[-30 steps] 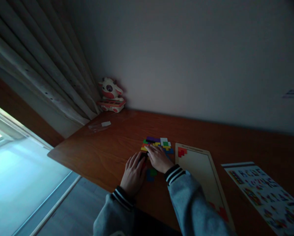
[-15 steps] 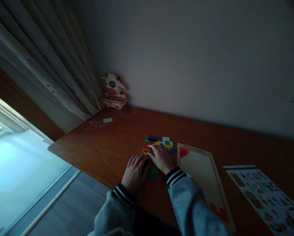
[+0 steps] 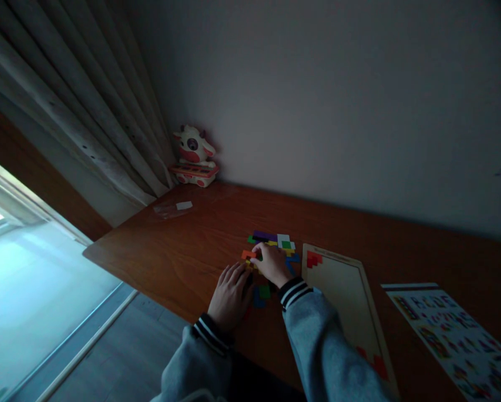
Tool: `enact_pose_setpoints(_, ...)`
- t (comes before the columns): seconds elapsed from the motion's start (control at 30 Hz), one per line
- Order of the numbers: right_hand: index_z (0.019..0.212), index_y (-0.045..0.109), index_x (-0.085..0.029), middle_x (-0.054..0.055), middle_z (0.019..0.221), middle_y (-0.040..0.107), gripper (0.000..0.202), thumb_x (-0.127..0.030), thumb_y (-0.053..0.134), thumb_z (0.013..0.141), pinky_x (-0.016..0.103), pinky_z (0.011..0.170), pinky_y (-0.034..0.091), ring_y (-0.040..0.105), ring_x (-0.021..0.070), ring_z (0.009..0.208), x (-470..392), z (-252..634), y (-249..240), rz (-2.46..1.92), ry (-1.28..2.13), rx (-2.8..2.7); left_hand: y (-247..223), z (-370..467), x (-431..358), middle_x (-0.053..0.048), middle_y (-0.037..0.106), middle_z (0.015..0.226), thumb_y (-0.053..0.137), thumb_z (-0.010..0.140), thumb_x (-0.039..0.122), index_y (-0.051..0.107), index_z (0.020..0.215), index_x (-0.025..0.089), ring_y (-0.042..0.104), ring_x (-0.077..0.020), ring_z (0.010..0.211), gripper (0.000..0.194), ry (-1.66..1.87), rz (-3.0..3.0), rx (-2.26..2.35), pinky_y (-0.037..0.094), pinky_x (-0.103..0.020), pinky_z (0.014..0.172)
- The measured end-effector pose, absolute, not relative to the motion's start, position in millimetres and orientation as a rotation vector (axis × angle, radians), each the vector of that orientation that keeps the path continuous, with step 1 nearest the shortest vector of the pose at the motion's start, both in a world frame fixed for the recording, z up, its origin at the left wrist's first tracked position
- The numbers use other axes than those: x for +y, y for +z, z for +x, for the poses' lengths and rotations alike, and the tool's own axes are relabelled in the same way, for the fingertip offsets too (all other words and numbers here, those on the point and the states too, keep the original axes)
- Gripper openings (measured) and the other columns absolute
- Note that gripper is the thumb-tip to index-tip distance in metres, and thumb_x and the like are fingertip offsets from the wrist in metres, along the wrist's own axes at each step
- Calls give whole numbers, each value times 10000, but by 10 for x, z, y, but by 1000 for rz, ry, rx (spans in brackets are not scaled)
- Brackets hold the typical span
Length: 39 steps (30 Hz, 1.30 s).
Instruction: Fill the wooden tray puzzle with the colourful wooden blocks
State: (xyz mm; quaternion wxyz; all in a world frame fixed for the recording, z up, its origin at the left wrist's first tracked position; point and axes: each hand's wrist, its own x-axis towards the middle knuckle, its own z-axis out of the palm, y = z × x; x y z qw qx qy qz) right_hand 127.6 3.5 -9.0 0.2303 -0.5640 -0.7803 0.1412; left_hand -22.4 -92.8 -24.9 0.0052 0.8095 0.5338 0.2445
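Flat coloured puzzle pieces in several shapes lie in a loose heap on the wooden desk [image 3: 200,240]. My right hand [image 3: 272,262] reaches over the heap, its thumb and index finger pinching an orange puzzle piece [image 3: 248,254]. My left hand [image 3: 230,296] rests on the desk at the near left of the heap, fingers stretched out, the tips beside a yellow piece [image 3: 249,263]. A green piece [image 3: 264,291] and a blue piece [image 3: 258,300] lie between my wrists. Purple pieces [image 3: 265,235] and a white piece [image 3: 283,239] are at the far side.
Right of the heap lies a framed wooden puzzle board [image 3: 338,285] with red pieces in two corners. A printed picture sheet [image 3: 447,324] is further right. Clear plastic with a white label [image 3: 184,205] lies at the back left, near a toy cow with a keyboard [image 3: 195,156].
My right hand has drawn its fingers in to a pinch, and the orange piece shows more clearly at their tips. The left hand has hardly moved.
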Motion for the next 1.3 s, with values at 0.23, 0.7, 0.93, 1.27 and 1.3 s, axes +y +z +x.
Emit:
enact_pose_setpoints(0.23,944,665,-254,8,950,754,84,-220,602,901,352,895,442,695,185,907,-128,1498,174,-1348,429,-2130,-271,-251,-908,-100,573,1365,509,972,278,561,1303,203,504,-284,1285,343,800,2562,1657,410,-545,1100)
enact_pose_setpoints(0.7,969,705,-230,86,850,759,292,-364,450,921,343,649,565,723,237,746,-454,3692,-170,-1613,192,-1794,-125,-532,-1109,-36,728,1037,590,936,237,664,1095,263,676,-198,874,177,952,2760,1250,556,-349,767)
enact_pose_setpoints(0.93,1150,659,-229,114,1146,704,313,-360,482,927,462,933,489,653,279,1049,-686,3759,-308,-1601,-3,-1880,-91,-521,-1117,-39,737,1010,595,925,183,678,1087,239,684,-177,871,190,969,2796,1180,566,-316,766)
enact_pose_setpoints(1.27,1324,559,-199,101,1339,627,421,-416,431,987,541,1104,311,523,284,1276,-822,3717,-376,-1622,-119,-2143,-88,-488,-1095,-48,747,996,604,918,173,688,1089,229,697,-191,870,199,958,2807,1132,579,-333,770)
enact_pose_setpoints(1.3,1330,553,-203,96,1354,617,429,-427,424,987,554,1112,292,508,290,1291,-821,3716,-382,-1651,-120,-2147,-90,-486,-1093,-48,747,992,601,920,175,692,1080,230,697,-189,865,192,968,2803,1133,577,-331,769)
